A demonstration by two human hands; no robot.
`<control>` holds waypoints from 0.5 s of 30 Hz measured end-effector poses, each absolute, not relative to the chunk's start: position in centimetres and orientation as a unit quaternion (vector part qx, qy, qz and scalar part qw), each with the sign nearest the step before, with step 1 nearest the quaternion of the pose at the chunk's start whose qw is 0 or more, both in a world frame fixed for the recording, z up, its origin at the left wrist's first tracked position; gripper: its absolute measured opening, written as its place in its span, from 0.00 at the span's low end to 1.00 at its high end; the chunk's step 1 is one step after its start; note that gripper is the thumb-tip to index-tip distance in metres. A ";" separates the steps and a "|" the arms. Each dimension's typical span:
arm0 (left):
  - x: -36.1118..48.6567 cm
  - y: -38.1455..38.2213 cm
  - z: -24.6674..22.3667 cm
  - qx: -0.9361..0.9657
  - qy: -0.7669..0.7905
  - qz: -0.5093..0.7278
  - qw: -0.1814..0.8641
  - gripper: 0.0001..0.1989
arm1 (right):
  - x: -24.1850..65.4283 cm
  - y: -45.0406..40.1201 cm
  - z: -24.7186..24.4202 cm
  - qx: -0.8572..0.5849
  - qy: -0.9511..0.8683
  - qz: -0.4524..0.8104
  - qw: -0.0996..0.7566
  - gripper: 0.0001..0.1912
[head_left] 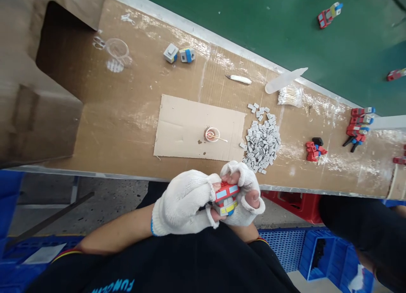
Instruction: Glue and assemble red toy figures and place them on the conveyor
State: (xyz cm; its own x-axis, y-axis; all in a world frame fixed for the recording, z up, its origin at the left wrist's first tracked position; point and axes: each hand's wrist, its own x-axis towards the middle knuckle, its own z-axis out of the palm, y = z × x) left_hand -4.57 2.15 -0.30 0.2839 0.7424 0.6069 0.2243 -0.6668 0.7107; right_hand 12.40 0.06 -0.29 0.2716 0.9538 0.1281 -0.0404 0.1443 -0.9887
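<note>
Shirt (180,263): light-blue capitals (112,286) toward its left side, "FUN" readable, the following letters cut off and unclear.
Grey pieces (261,142): by the table's (117,128) near edge, any markings too small to read.

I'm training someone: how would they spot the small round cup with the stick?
On the brown cardboard-covered table, find the pale rectangular cardboard sheet. The small round cup stands on it, left of the heaped small grey pieces. Only it has a thin pale stick poking over its rim.
</note>
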 end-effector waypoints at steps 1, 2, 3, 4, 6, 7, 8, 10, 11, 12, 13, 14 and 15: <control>-4.3 1.8 -0.4 0.755 0.323 0.510 0.258 0.12 | 12.5 0.1 -0.2 -0.506 -0.445 0.410 0.614 0.25; -4.0 1.5 -0.6 0.749 0.330 0.513 0.260 0.14 | 12.5 0.2 -0.2 -0.500 -0.446 0.411 0.618 0.25; -3.7 1.3 -0.6 0.743 0.337 0.515 0.262 0.15 | 12.5 0.3 -0.1 -0.496 -0.446 0.413 0.620 0.24; -3.5 1.1 -0.7 0.738 0.344 0.517 0.263 0.15 | 12.5 0.4 0.0 -0.495 -0.442 0.412 0.624 0.24; -3.1 0.8 -0.7 0.727 0.364 0.521 0.261 0.16 | 12.3 0.6 0.2 -0.498 -0.429 0.429 0.619 0.24; -2.8 0.7 -0.6 0.724 0.368 0.524 0.258 0.17 | 12.1 0.7 0.4 -0.500 -0.419 0.447 0.612 0.25; -2.6 0.7 -0.6 0.722 0.366 0.528 0.255 0.18 | 12.0 0.8 0.5 -0.498 -0.406 0.467 0.607 0.24; -2.1 0.6 -0.4 0.706 0.372 0.543 0.259 0.21 | 11.7 0.9 0.9 -0.486 -0.370 0.509 0.607 0.23; -1.8 0.6 -0.3 0.694 0.377 0.552 0.266 0.22 | 11.6 1.0 1.1 -0.478 -0.351 0.529 0.607 0.23; -1.6 0.5 -0.2 0.681 0.381 0.564 0.270 0.23 | 11.5 1.0 1.3 -0.470 -0.333 0.545 0.608 0.22; -1.3 0.4 -0.2 0.668 0.389 0.574 0.272 0.23 | 11.4 1.1 1.5 -0.467 -0.319 0.560 0.606 0.22; -1.1 0.4 -0.2 0.656 0.398 0.581 0.271 0.22 | 11.3 1.1 1.7 -0.468 -0.308 0.573 0.598 0.23; -0.9 0.3 -0.2 0.651 0.401 0.588 0.266 0.21 | 11.3 1.1 1.9 -0.472 -0.302 0.584 0.587 0.24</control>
